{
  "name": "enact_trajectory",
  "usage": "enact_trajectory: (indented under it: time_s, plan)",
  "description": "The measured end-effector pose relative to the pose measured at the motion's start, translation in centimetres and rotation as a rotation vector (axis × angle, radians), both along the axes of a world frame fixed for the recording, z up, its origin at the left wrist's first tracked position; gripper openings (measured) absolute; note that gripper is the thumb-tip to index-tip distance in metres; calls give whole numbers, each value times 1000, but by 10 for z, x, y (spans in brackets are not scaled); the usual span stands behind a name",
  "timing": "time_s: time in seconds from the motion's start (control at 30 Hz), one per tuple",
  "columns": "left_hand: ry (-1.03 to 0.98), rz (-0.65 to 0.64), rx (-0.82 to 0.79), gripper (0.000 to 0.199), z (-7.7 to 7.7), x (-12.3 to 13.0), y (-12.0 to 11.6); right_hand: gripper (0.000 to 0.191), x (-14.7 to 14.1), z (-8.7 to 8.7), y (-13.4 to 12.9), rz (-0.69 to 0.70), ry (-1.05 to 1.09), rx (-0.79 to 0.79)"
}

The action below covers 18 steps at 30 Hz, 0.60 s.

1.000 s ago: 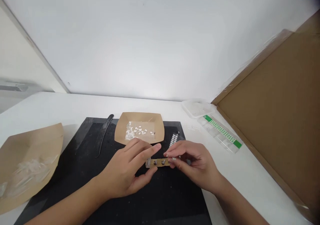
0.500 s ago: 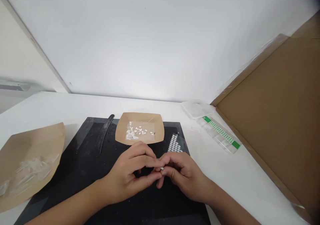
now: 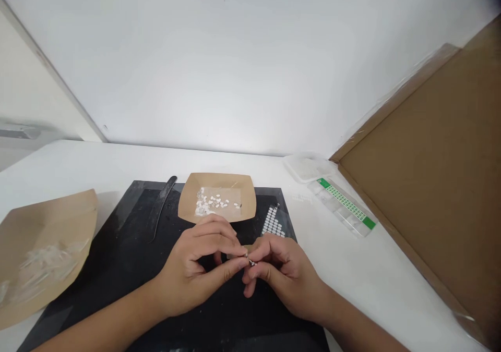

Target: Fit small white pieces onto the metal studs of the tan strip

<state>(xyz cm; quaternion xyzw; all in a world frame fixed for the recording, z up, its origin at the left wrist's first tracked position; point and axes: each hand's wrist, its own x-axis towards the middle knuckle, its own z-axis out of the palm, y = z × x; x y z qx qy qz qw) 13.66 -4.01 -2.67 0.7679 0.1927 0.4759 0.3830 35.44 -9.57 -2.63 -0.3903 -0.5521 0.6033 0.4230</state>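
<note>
Over the black mat (image 3: 188, 326), my left hand (image 3: 207, 258) and my right hand (image 3: 284, 274) meet fingertip to fingertip. Between them is a small shiny metal piece (image 3: 252, 263), too tiny to make out its kind. Thumb and forefinger of each hand pinch it from either side. Just beyond my right hand lies a sheet of white oval stickers (image 3: 273, 220), with another small metal piece (image 3: 277, 206) at its top end. A brown paper tray (image 3: 216, 180) behind my left hand holds many small white ovals on a clear sheet.
A black nail file (image 3: 162, 208) lies at the mat's left. Clear plastic scraps lie in a larger brown paper tray (image 3: 74, 211) farther left. On the right are a clear pack with a green label (image 3: 346, 203), a translucent lid (image 3: 307, 167) and a cardboard wall (image 3: 430, 174).
The small piece between my fingertips has turned: a white face showed before, shiny metal shows now. My left fingers have shifted slightly. The view has tilted a little.
</note>
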Motion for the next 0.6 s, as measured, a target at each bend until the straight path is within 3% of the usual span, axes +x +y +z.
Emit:
enact_trajectory:
  time_s: [0.2,0.4,0.6]
  plan:
    - [63,18,73,6,6,-1,-2,18,4,1,0,32,-170,122]
    - [89,-107,-109,17,8,-6,-8,16,4,6,0,102,-139,128]
    - [31,-233,-355,19,7,-7,-7,19,2,4,-1,143,-27,1]
